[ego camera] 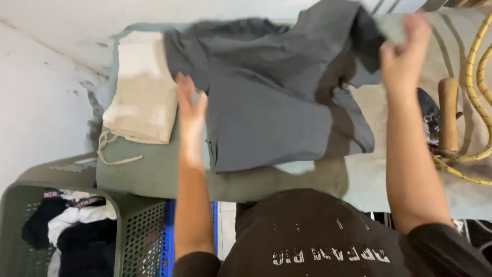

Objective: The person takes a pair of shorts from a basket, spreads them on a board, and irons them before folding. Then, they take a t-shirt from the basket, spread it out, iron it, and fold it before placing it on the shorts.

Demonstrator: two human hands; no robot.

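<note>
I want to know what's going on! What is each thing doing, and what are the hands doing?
Grey garment: spread out, crumpled, one corner lifted.
Beige cloth: folded.
Iron: lying at the right.
Basket: holds clothes.
Left hand: open, on the garment.
Right hand: blurred, at the lifted corner.

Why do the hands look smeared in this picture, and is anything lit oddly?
Head view: the right hand is heavily motion-blurred at the top, and so is the lifted edge of the grey garment; the left hand is a little soft. Light is even and dull, with no glare; a soft shadow darkens the garment's right side. The green basket looks sharper.
</note>
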